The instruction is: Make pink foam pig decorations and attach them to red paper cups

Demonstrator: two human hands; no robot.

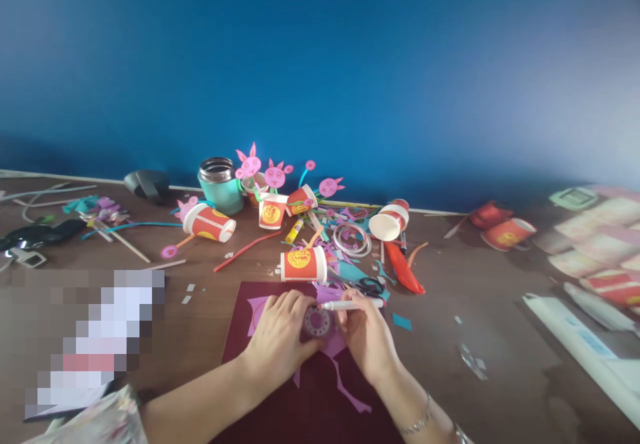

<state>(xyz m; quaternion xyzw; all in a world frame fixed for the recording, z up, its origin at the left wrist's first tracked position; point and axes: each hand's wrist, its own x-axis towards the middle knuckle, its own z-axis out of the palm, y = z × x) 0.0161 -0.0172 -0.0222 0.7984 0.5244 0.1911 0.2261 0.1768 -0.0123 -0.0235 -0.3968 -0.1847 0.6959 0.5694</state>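
My left hand (283,327) is closed round the edge of a small round disc with a ring of holes (318,322), probably a tape roll core. The disc rests over pink paper (336,345) on a dark maroon sheet (260,404). A white marker pen (353,305) is gripped in my right hand (367,341), its reddish tip pointing left at the disc's upper edge. Cut pink scraps stick out from under both hands. Just beyond the sheet lies a red and white paper cup (304,264) on its side. Black-handled scissors (371,287) lie beyond my right hand.
Pink paper animal heads (275,175) rise from paper cups near the blue wall, beside a teal flask (220,187). Further cups (207,223), white tubing (351,239) and scraps are scattered around. At right stand a blurred stack of cups (600,237) and a white package (580,344).
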